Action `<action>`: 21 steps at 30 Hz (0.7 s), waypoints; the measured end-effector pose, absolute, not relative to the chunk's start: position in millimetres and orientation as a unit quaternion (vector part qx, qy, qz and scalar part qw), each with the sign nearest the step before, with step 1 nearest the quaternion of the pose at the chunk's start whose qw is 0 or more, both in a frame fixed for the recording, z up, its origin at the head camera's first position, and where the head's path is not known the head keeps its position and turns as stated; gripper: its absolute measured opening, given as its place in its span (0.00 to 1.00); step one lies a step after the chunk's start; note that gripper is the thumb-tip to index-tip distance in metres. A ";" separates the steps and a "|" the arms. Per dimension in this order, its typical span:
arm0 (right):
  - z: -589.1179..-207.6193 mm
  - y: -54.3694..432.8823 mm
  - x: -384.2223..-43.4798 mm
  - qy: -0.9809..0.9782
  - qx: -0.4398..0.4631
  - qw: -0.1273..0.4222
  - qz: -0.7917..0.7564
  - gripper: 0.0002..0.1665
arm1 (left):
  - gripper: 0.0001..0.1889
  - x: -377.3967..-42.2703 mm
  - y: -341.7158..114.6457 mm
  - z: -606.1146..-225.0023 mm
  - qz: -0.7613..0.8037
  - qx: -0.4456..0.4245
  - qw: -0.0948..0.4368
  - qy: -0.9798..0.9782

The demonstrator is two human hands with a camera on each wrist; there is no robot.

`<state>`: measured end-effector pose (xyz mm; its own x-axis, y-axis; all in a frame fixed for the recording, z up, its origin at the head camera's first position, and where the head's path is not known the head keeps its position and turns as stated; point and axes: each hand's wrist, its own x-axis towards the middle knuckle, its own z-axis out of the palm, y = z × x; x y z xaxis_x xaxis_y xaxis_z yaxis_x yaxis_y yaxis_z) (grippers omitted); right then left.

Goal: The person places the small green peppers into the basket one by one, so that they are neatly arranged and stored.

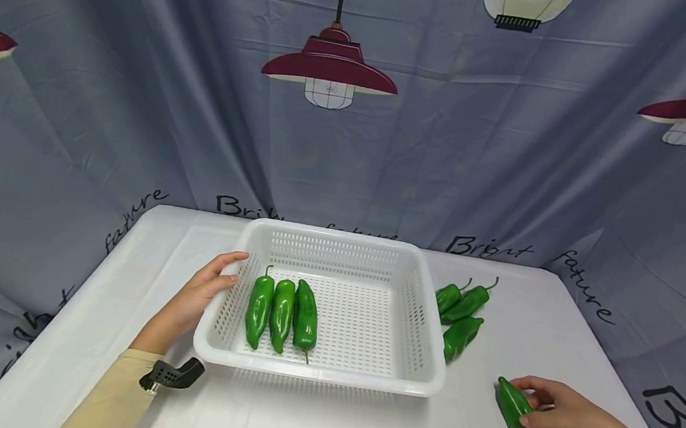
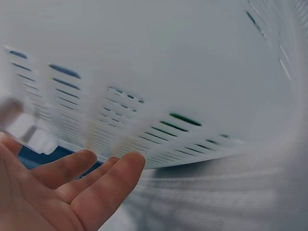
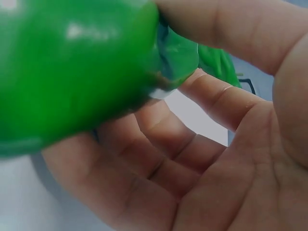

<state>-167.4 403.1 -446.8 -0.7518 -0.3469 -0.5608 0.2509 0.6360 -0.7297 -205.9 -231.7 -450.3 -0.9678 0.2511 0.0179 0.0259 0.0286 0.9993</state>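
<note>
A white plastic basket [image 1: 316, 372] with slotted walls stands on the table, and three green peppers [image 1: 281, 313] lie side by side in its left half. My left hand [image 1: 203, 293] holds the basket's left rim; in the left wrist view its fingers [image 2: 113, 185] are against the slotted outer wall. Out to the right of the basket, my right hand [image 1: 575, 416] grips a large green pepper [image 1: 523, 425] between thumb and fingers, low over the table. That pepper [image 3: 72, 72] fills the upper left of the right wrist view, its near end blurred.
Three more green peppers [image 1: 468, 304] lie in a loose group just beyond the basket's right wall, which partly hides them. White cloth covers the table [image 1: 321, 424]. A grey-blue curtain [image 1: 335, 164] with printed lamps and lettering hangs behind and along the sides.
</note>
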 end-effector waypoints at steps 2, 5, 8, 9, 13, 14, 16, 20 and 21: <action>-445.9 399.5 -169.4 0.833 -0.033 0.353 -0.424 0.41 | 0.25 -206.0 -231.9 -450.3 0.692 0.097 0.083 0.711; -444.9 393.8 -173.1 0.835 -0.038 0.353 -0.421 0.40 | 0.25 -206.4 -232.0 -450.6 0.692 0.097 0.083 0.711; -443.7 387.6 -177.0 0.841 -0.041 0.347 -0.414 0.39 | 0.26 -206.8 -232.2 -450.9 0.691 0.099 0.083 0.711; -443.2 385.9 -178.5 0.841 -0.043 0.345 -0.414 0.39 | 0.26 -206.8 -232.2 -450.9 0.690 0.099 0.083 0.712; -440.5 380.5 -185.3 0.839 -0.058 0.343 -0.418 0.39 | 0.26 -206.4 -232.1 -450.3 0.690 0.096 0.084 0.713; -439.8 379.4 -187.3 0.839 -0.058 0.342 -0.419 0.39 | 0.26 -206.3 -232.1 -450.2 0.690 0.096 0.085 0.712; -438.5 376.8 -191.1 0.839 -0.055 0.343 -0.420 0.40 | 0.26 -206.1 -232.0 -450.3 0.691 0.095 0.086 0.712; -434.7 370.8 -198.3 0.838 -0.051 0.342 -0.422 0.40 | 0.27 -205.8 -232.3 -450.1 0.691 0.096 0.088 0.711; -433.1 369.2 -199.9 0.837 -0.053 0.342 -0.424 0.41 | 0.27 -205.7 -232.4 -450.2 0.691 0.096 0.088 0.711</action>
<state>-199.9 369.2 -433.1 -0.7602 -0.3783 -0.5281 0.2018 0.6352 -0.7455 -205.7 -232.4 -450.2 -0.9661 0.2580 0.0077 0.0149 0.0258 0.9996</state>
